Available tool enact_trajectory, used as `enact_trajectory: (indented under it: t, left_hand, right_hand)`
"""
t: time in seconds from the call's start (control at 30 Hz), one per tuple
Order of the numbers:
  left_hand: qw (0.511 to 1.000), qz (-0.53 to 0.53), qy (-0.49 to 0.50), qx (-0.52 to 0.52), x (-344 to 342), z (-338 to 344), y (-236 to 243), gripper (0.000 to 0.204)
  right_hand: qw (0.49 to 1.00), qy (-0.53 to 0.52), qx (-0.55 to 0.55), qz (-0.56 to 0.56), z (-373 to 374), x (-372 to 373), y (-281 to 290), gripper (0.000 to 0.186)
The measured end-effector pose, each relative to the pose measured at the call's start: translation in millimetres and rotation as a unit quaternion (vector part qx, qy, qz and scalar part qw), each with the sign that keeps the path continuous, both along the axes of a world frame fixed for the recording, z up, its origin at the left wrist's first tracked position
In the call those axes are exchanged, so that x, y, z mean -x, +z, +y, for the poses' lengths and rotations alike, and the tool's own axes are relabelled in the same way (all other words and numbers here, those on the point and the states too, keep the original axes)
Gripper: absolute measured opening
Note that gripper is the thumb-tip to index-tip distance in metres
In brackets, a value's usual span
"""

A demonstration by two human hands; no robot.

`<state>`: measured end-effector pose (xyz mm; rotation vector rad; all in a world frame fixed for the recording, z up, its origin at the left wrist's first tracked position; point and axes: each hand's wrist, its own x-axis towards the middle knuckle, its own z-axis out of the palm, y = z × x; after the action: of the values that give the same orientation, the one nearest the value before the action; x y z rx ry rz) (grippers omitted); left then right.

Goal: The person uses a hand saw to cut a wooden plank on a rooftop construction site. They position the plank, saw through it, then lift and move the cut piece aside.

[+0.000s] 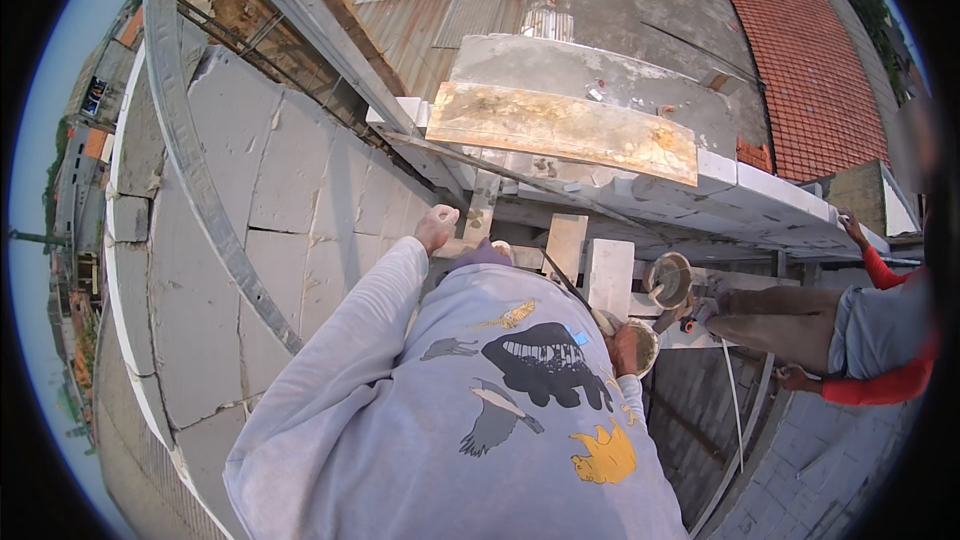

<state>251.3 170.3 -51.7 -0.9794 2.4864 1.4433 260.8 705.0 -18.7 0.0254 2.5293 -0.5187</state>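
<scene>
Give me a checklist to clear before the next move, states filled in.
1. Left grip empty: cannot tell; it is curled.
2. Right grip at the near bucket: ok.
3. White block clear of both grips: ok.
4. Co-worker's legs well away from the far bucket: not ok; they reach close.
5. Wooden board secured: cannot tell.
6. Own footing sound: cannot tell; the shirt hides most of it.
</scene>
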Motion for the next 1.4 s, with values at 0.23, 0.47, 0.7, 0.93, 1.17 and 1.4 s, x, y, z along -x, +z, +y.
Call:
enact_trajectory:
  t: [0.23, 0.47, 0.7, 0.93, 1.17, 1.4]
  left_hand:
    - [0.997, -0.046, -0.032, 0.054, 4, -2, -9, 0.041]
    - [0.965, 0.052, -0.110, 0.234, 52, -25, 14, 0.044]
    - [0.963, 0.100, -0.071, 0.239, 127, -59, 44, 0.061]
    - [0.931, 0.107, -0.127, 0.326, 150, -95, 28, 0.073]
    - [0.953, 0.090, -0.110, 0.266, 129, -57, 31, 0.069]
    - [0.984, 0.146, 0.075, 0.075, 104, -16, 12, 0.037]
  right_hand:
    - [0.999, 0.009, 0.049, 0.009, 17, -9, -17, 0.053]
    - [0.997, -0.002, 0.077, 0.022, 12, -14, -24, 0.055]
    - [0.992, -0.006, 0.107, 0.060, 14, -35, -72, 0.050]
    - [0.987, -0.135, 0.081, -0.004, -29, -66, -49, 0.045]
    - [0.972, -0.217, 0.055, -0.069, -58, -72, -19, 0.052]
    - [0.984, -0.144, 0.099, -0.040, -32, -113, -101, 0.053]
